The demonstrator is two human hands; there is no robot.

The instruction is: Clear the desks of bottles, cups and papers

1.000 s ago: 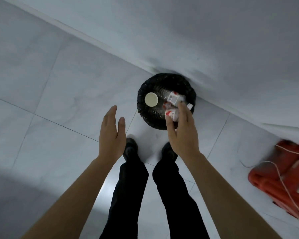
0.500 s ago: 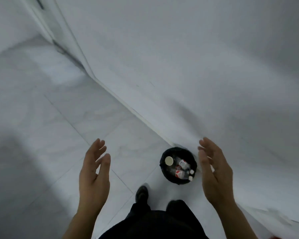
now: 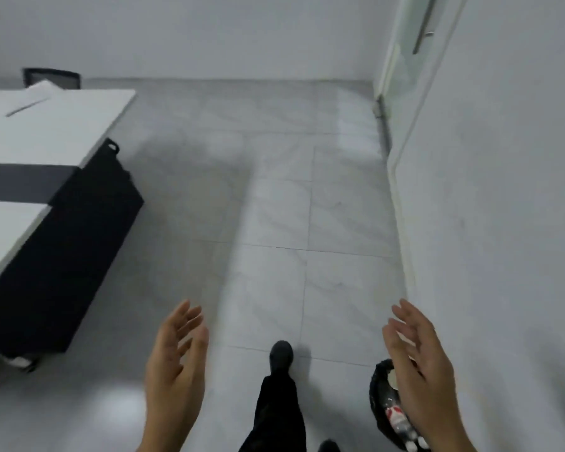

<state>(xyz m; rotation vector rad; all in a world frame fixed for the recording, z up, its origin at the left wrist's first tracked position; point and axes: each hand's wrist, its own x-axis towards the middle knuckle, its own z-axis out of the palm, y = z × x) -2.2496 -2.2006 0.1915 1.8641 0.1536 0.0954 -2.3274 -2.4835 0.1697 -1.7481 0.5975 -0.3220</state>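
Floor [image 3: 274, 207]: grey tiles; white surface [image 3: 62, 128] far left bears papers [image 3: 43, 89].
Hands: my left hand [image 3: 177, 363] and right hand [image 3: 418, 353] spread, empty.
Next: probably walk over, lift papers.

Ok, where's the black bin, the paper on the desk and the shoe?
black bin [image 3: 376, 397]: head view, its left wall.
paper [image 3: 41, 89]: head view, middle of the sheet.
shoe [image 3: 281, 353]: head view, its top.

Bin [image 3: 377, 391] holding a bottle [image 3: 396, 416] sits right by the wall [image 3: 503, 223]; desks [image 3: 46, 125] left.
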